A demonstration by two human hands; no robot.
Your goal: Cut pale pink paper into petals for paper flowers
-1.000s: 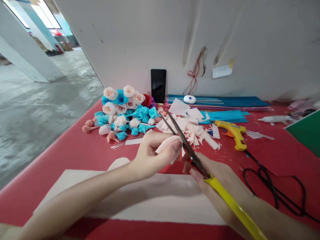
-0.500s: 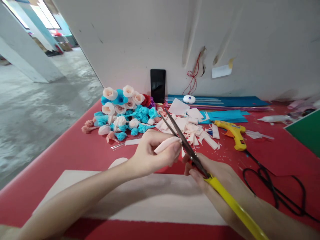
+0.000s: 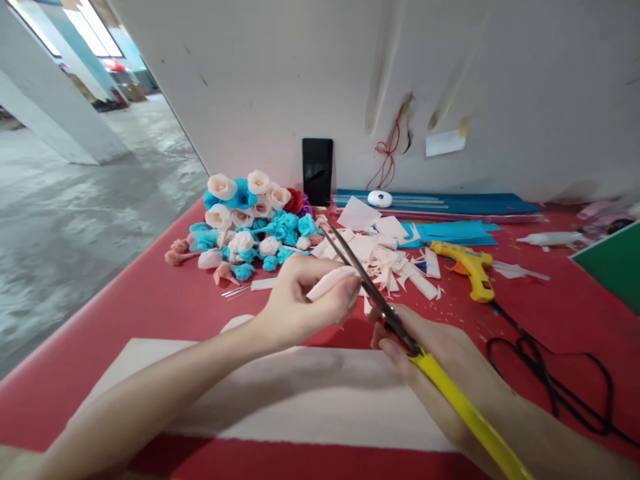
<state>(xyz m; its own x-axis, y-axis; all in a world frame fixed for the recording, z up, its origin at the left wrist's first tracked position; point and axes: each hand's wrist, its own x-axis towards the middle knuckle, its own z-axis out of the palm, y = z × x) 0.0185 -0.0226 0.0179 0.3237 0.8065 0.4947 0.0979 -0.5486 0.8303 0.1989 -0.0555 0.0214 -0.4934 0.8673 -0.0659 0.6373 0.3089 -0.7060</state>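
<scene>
My left hand (image 3: 313,300) pinches a small folded piece of pale pink crepe paper (image 3: 331,281) between thumb and fingers. Scissors (image 3: 383,307) with yellow handles are in my right hand (image 3: 425,347), their blades slightly apart and pointing up and to the left. The blades pass right beside the paper's edge at my left fingertips; whether they touch it I cannot tell. Below both hands a large pale pink paper sheet (image 3: 300,407) lies flat, partly covered by my left forearm. Cut pale pink scraps (image 3: 395,260) are heaped behind the blades.
Paper flowers (image 3: 250,227) in pink, blue and white are piled at the back left. A black phone (image 3: 318,172) leans on the wall. To the right lie a yellow glue gun (image 3: 470,267) with its black cord (image 3: 540,373), blue paper (image 3: 455,233) and a green board (image 3: 613,263).
My left hand has shifted very slightly left, and the folded paper is turned a little. The scissors stay almost in place.
</scene>
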